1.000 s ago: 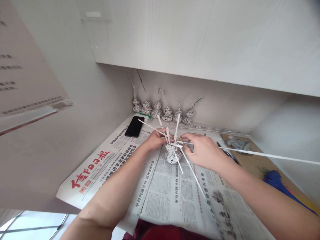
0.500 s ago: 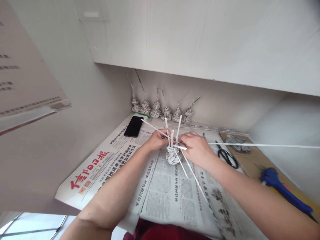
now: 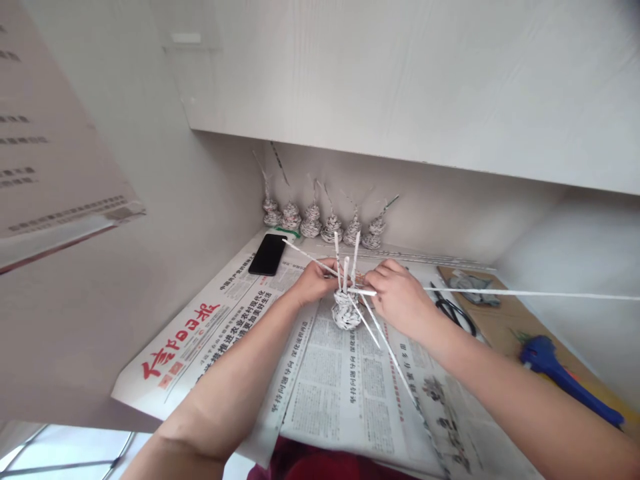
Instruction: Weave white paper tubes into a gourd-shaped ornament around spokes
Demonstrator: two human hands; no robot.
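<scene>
A small woven gourd (image 3: 347, 313) of rolled newspaper stands on the newspaper sheets in front of me, with several stiff paper spokes (image 3: 346, 270) fanning up and out of its top. On its left side, my left hand (image 3: 317, 281) is closed at the neck, its fingertips partly hidden behind the spokes. My right hand (image 3: 395, 293) pinches a long white paper strip (image 3: 510, 292) just right of the neck. The strip runs from this hand out to the right edge. Another long paper strip (image 3: 400, 373) slants down toward me.
Several finished-looking woven gourds (image 3: 311, 221) line the back wall. A black phone (image 3: 268, 254) lies at the left on the newspaper (image 3: 325, 380). To the right are black-handled scissors (image 3: 457, 315), cardboard (image 3: 505, 323) and a blue glue gun (image 3: 565, 373). A white panel (image 3: 375, 80) overhangs the back.
My right hand has drawn slightly right, away from the gourd's neck, with the paper strip. My left hand stays at the neck.
</scene>
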